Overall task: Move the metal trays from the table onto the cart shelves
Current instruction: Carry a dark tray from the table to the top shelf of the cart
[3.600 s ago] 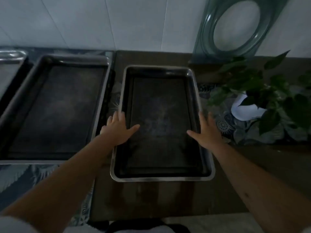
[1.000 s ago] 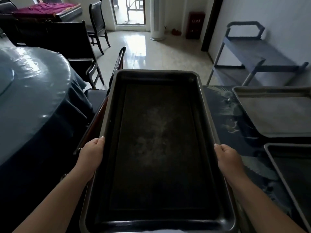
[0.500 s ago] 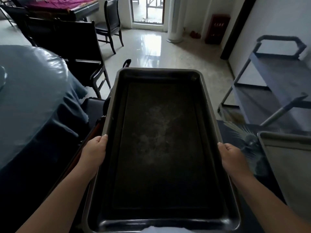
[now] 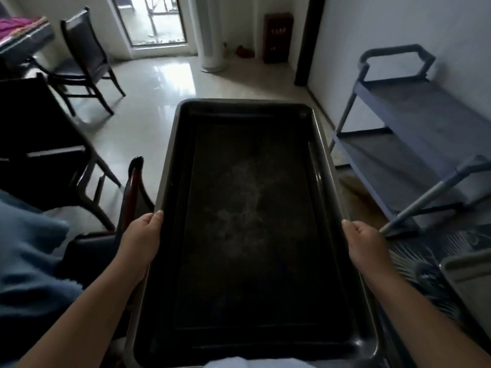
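A long dark metal tray (image 4: 249, 221) hangs level in front of me, held lengthwise in the air. My left hand (image 4: 142, 240) grips its left rim and my right hand (image 4: 365, 244) grips its right rim, both about halfway along. The grey-blue cart (image 4: 414, 134) stands at the right by the wall, its two visible shelves bare, its handle at the far end. The corner of another metal tray (image 4: 467, 277) lies on the table at the lower right.
A wooden chair back (image 4: 131, 187) rises just left of the tray. A blue-clothed round table (image 4: 29, 251) fills the lower left. Dark chairs (image 4: 85, 57) stand farther left. Shiny tiled floor (image 4: 164, 96) stretches ahead to a doorway and a white column.
I have lifted the tray off the table and turned left with it. Over the last second the view swung further, so the cart is closer and the table trays have slid off to the right.
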A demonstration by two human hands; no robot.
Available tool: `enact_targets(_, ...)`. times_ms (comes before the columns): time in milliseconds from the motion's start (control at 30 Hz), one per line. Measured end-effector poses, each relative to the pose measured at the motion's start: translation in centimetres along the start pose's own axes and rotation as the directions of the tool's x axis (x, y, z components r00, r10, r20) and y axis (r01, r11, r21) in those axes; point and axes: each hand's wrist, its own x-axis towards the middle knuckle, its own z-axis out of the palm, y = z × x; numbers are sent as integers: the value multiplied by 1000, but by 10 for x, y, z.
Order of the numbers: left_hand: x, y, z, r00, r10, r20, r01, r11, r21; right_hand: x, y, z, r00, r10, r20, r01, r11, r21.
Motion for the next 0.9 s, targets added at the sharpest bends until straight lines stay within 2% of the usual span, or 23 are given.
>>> enact_targets(200, 118, 59, 44, 996, 28, 89, -34, 997, 71, 84, -8, 27, 991, 122, -47, -120, 992, 38)
enact_targets(367, 208, 122, 82, 997, 73, 38, -76, 991, 111, 183, -30, 41, 992, 116, -51, -111, 989, 97)
enact_targets(533, 270, 173, 131, 993, 94, 65, -101, 989, 111, 260, -31, 25, 981, 157, -114, -144, 983, 110)
enact_targets(733, 327, 234, 219, 956, 141, 256, -184, 971, 152, 309, -4, -3, 918, 289, -271, -278, 957, 81)
enact_targets(900, 377, 298, 322, 875, 217, 432, -320, 930, 180, 340, 26, -30, 811, 424, -403, -416, 902, 113)
